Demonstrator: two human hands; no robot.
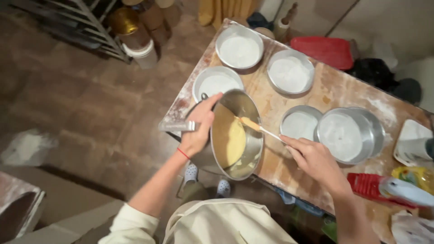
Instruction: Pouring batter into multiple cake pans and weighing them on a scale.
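My left hand (200, 126) grips the rim of a large steel mixing bowl (246, 108), tilted on its side at the near edge of a floured wooden table (334, 90). Yellow batter (229, 140) pools in the bowl's lower side. My right hand (312, 158) holds a spatula (260, 129) by its thin handle, its batter-coated blade reaching into the bowl. Round cake pans lined with white paper surround the bowl: one (217, 83) just behind my left hand, two (239, 47) (290, 71) farther back, one (300, 123) right of the bowl.
Stacked lined pans (348, 133) sit right of the spatula. A red tray (322, 50) lies at the table's far edge. A red tool (368, 185), a white hand mixer (407, 192) and a white container (413, 144) crowd the right end. Buckets (142, 49) stand on the tiled floor.
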